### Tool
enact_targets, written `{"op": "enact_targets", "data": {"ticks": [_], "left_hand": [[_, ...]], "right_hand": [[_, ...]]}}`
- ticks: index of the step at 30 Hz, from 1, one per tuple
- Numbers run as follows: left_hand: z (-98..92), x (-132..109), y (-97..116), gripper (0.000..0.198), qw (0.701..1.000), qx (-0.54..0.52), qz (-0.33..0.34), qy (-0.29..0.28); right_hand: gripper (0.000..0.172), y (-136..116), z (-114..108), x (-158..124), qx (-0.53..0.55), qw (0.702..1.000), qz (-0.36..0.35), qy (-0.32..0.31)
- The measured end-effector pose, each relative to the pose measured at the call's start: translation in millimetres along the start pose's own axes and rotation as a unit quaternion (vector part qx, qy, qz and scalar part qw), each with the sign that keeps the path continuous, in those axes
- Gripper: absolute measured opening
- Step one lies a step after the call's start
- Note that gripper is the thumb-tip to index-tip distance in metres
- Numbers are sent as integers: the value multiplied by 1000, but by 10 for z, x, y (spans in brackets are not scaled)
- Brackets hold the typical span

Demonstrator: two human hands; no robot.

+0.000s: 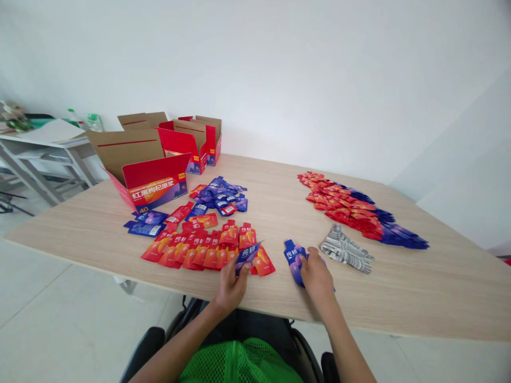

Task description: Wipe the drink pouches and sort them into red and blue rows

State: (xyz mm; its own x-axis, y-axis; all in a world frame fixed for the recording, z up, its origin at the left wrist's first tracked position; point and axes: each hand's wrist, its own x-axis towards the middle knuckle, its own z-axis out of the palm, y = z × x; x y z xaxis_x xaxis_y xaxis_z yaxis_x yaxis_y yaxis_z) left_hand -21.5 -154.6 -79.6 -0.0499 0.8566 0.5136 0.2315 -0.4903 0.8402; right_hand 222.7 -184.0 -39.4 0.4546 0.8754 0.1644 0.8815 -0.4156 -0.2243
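My left hand (232, 287) pinches a blue sachet (246, 255) between thumb and fingers, holding it tilted above the right end of a row of overlapping red sachets (191, 250). My right hand (317, 276) has its fingers curled over a few flat blue sachets (294, 259) on the table; its fingertips are partly hidden. A loose heap of mostly blue sachets (219, 194) with some red ones lies behind the red row. Two or so blue sachets (146, 229) rest in front of the nearest box.
Open red cartons (155, 183) with raised flaps stand at the back left of the wooden table (275, 191). Layered stacks of red sachets (343, 205) and blue sachets (403, 234) lie to the right. Striped grey gloves (346, 250) sit near my right hand. A white wall rises behind.
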Motion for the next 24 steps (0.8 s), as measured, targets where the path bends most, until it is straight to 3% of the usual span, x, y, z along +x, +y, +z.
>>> {"op": "enact_targets", "data": {"ticks": [4,7,10,12,16,20,24], "left_hand": [[-4,29,79,36,1000,1,6,28],[-5,48,123,33,998,8,-3,63],[0,56,128,32,998,12,-19,63],[8,49,105,33,997,13,-23,68],[36,4,24,33,997,8,8,78],[49,-55,-32,36,992,30,50,110],[44,-94,-63,34,998,14,41,42]], "right_hand": [[28,-82,-51,-71,-134,991,1,4],[26,-123,-69,-106,-156,987,-25,31],[29,-239,-24,-156,-95,991,-88,40],[34,-366,57,-212,-21,986,-162,13],[67,-585,257,-339,77,960,-264,-56],[55,-595,369,-384,115,951,-277,-76],[39,-502,428,-397,151,946,-284,-37]]}}
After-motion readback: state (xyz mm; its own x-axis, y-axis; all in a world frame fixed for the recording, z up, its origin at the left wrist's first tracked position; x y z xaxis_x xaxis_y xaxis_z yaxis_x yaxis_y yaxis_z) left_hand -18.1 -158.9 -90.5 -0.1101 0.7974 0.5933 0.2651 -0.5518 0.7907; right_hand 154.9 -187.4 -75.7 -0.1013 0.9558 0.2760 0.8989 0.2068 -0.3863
